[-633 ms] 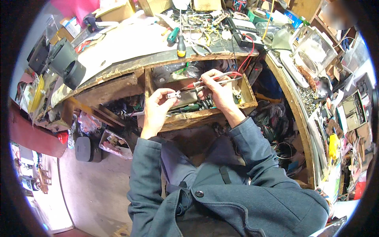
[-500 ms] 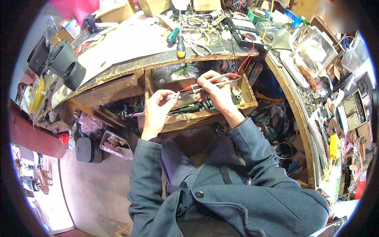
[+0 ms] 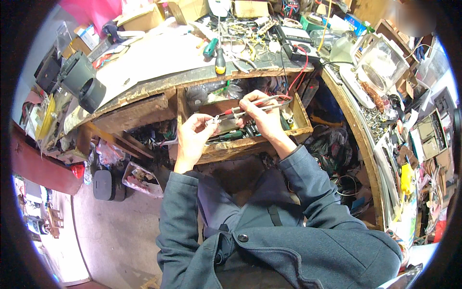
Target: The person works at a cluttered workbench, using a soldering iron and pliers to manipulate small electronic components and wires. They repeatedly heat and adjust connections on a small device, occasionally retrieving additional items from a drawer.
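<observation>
My left hand (image 3: 195,137) pinches a small pale metal component (image 3: 212,121) above the open wooden drawer (image 3: 304,128). My right hand (image 3: 260,115) grips two test probes, a red one (image 3: 226,112) and a dark one (image 3: 239,115), with their tips at or very near the component; whether they touch it I cannot tell. Their leads loop rightward, and red and black wires run up to a dark boxy device (image 3: 292,41) on the bench. Tools and loose parts, partly hidden by my hands, lie inside the drawer.
A yellow-black screwdriver (image 3: 220,65), green-handled tool (image 3: 210,48) and pliers (image 3: 243,65) lie on the bench (image 3: 144,50) among cluttered parts. Black cylindrical items (image 3: 82,82) sit at the left. A cluttered side bench (image 3: 363,154) runs down the right. A black case (image 3: 108,185) stands on the floor.
My left hand and the component have shifted slightly down and to the right, and the component has turned. The probe tips in my right hand are a little lower, closer to it.
</observation>
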